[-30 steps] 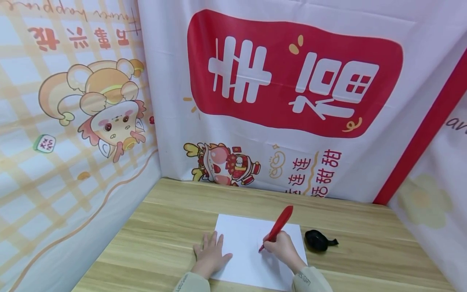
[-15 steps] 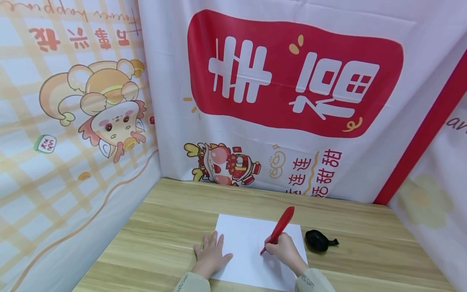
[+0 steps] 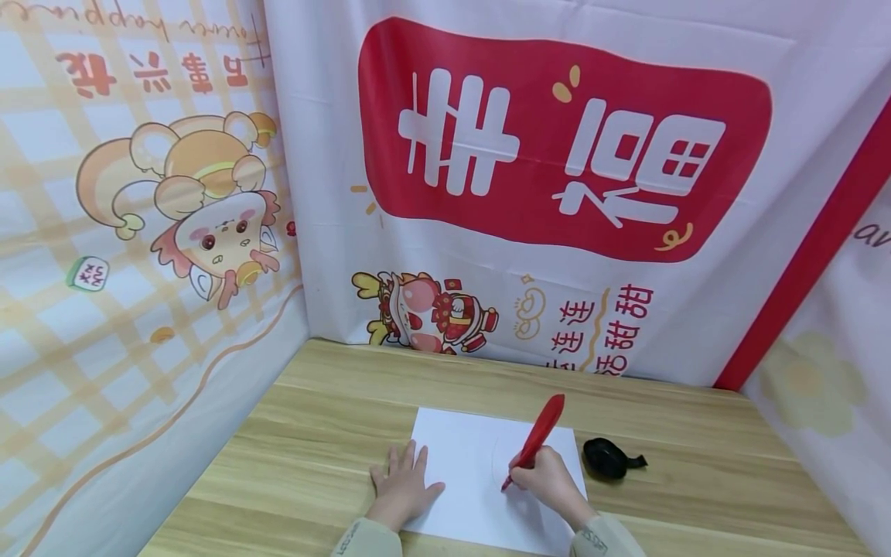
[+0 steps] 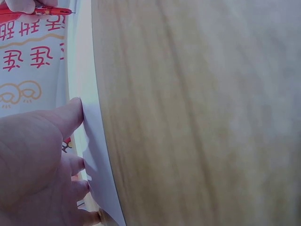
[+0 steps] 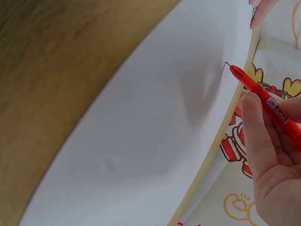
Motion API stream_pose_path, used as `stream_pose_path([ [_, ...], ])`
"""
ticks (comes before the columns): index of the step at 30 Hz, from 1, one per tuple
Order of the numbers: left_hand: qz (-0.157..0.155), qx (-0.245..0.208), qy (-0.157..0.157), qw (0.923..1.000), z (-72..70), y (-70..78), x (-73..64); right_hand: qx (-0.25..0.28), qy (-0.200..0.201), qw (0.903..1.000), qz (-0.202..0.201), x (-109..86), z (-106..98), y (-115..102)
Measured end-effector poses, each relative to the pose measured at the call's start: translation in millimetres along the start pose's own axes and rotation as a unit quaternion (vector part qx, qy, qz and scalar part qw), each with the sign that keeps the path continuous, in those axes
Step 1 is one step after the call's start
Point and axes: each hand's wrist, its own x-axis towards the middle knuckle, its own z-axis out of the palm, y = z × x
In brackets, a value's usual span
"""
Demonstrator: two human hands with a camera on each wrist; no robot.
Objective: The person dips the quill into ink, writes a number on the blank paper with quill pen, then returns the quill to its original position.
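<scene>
right now the right hand (image 3: pixel 550 481) is pinching the red pen (image 3: pixel 534 439) low near its tip, nib touching the white paper (image 3: pixel 466 464) lying flat on the counter (image 3: pixel 313 433); the left hand (image 3: pixel 402 487) is pressing flat, fingers spread, on the sheet's left edge. being thin, light and probably prone to sliding, the paper is needing that hold; the pen is looking stiff and light

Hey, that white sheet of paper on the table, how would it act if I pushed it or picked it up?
The paper is probably light and would slide easily on the smooth wooden table; the left hand lies flat on its edge, seemingly to steady it. Being a thin single sheet, it would likely flop when lifted. The right hand holds a red pen on it.
</scene>
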Motion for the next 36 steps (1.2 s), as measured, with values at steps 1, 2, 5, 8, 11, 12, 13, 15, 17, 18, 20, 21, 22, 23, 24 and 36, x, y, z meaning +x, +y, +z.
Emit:
stream_pose_path([
  [1, 0.000, 0.000, -0.001, 1.0000, 0.0, 0.0, 0.0, -0.001, -0.001, 1.0000, 0.002, -0.4, -0.6, 0.1],
  [2, 0.001, 0.000, -0.001, 1.0000, 0.0, -0.1, 0.1, -0.001, -0.002, 1.0000, 0.005, -0.8, -1.2, 0.3],
  [5, 0.002, -0.002, -0.003, 1.0000, 0.0, -0.5, 0.2, -0.003, -0.003, 0.9999, 0.009, -1.6, -2.6, 1.5],
  [8, 0.004, -0.004, -0.004, 1.0000, 0.2, -0.8, 0.3, -0.005, -0.003, 0.9999, 0.011, -2.5, -3.8, 2.5],
  [11, 0.006, -0.005, -0.004, 1.0000, 0.3, -1.0, 0.3, -0.008, 0.000, 0.9999, 0.011, -3.5, -5.1, 3.5],
  [12, 0.006, -0.005, -0.004, 1.0000, 0.3, -1.0, 0.3, -0.009, 0.000, 0.9999, 0.011, -3.9, -5.6, 3.8],
  [13, 0.006, -0.006, -0.004, 1.0000, 0.2, -1.0, 0.2, -0.010, 0.001, 0.9999, 0.011, -4.1, -6.3, 4.0],
  [15, 0.006, -0.007, -0.004, 0.9999, 0.1, -0.9, 0.1, -0.008, -0.001, 0.9999, 0.011, -5.0, -7.4, 4.3],
  [17, 0.006, -0.007, -0.004, 0.9999, -0.2, -0.7, -0.2, -0.007, -0.002, 0.9999, 0.010, -5.7, -8.3, 4.7],
  [18, 0.006, -0.008, -0.004, 0.9999, -0.3, -0.6, -0.4, -0.007, -0.002, 0.9999, 0.009, -6.2, -8.8, 4.7],
  [20, 0.006, -0.008, -0.004, 0.9999, -0.7, -0.3, -0.8, -0.007, -0.002, 1.0000, 0.006, -7.2, -9.6, 5.1],
  [21, 0.006, -0.008, -0.003, 0.9999, -0.8, -0.2, -1.0, -0.008, -0.001, 1.0000, 0.005, -7.6, -10.0, 5.3],
  [22, 0.006, -0.008, -0.002, 0.9999, -0.8, 0.0, -1.2, -0.008, 0.000, 1.0000, 0.004, -8.0, -10.4, 5.4],
  [23, 0.006, -0.008, -0.002, 0.9999, -0.9, 0.2, -1.4, -0.007, -0.001, 1.0000, 0.002, -8.5, -10.9, 5.4],
  [24, 0.005, -0.008, -0.001, 1.0000, -1.0, 0.4, -1.5, -0.005, 0.000, 1.0000, -0.001, -9.1, -11.5, 5.8],
  [36, 0.006, -0.008, -0.004, 0.9999, -4.4, 2.2, -2.9, 0.018, -0.005, 0.9998, -0.009, -11.7, -21.5, 14.4],
])
